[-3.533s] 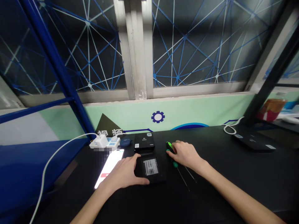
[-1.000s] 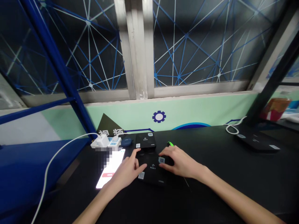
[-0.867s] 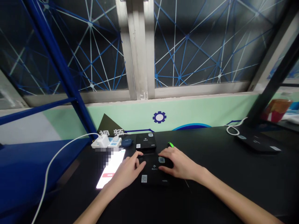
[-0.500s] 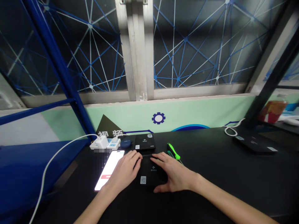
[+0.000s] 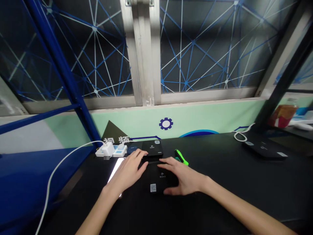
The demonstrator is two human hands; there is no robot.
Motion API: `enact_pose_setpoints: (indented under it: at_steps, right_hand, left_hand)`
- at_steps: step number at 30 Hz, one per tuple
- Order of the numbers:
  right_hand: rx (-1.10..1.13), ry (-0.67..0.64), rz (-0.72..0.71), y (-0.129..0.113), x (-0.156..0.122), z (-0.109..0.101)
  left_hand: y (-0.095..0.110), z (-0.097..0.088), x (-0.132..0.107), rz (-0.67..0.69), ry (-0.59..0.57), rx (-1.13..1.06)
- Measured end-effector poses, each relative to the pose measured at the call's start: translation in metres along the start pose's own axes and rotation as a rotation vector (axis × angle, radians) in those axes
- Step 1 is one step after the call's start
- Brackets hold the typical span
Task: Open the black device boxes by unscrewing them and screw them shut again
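Note:
A flat black set-top box point(image 5: 160, 179) with a square code label lies on the black desk in front of me. My right hand point(image 5: 182, 176) grips it from the right, fingers over its far part and thumb at the near right corner. To the left, my left hand point(image 5: 130, 169) hovers with its fingers stretched and thumb apart, holding nothing. It partly covers a phone point(image 5: 116, 168) with a bright screen. Its fingertips overlap the near left corner of a second black set-top box point(image 5: 153, 147) behind; whether they touch it I cannot tell.
A green-and-black screwdriver point(image 5: 181, 157) lies right of the boxes. At the back left are a white power strip point(image 5: 119, 150) with a plugged-in charger point(image 5: 107, 149) and a dark blue case point(image 5: 132, 150). Another black device point(image 5: 265, 150) and a white cable point(image 5: 241, 135) lie far right.
The near set-top box has shifted slightly right and away from me with my right hand. My left hand has moved a little forward, its fingertips rising towards the rear box.

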State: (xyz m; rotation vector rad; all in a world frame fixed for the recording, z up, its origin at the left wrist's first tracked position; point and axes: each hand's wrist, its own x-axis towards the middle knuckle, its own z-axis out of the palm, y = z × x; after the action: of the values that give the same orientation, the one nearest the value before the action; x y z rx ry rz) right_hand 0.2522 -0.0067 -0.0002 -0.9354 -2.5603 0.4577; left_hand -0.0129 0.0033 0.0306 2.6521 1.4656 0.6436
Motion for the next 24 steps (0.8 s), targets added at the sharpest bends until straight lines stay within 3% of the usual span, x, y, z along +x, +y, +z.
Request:
enact_pose_setpoints:
  at_steps: [6,12,24]
  right_hand:
    - [-0.172,0.244,0.132,0.029,0.003,-0.004]
    - [-0.276,0.195,0.201,0.057,0.006,0.007]
    - [-0.391,0.147,0.188,0.034,0.002,-0.006]
  left_hand:
    - [0.011,-0.009,0.022,-0.064,-0.017,0.011]
    - [0.011,0.016,0.057,-0.013,-0.049,0.061]
    - [-0.024,0.049,0.069,0.132,-0.038,0.096]
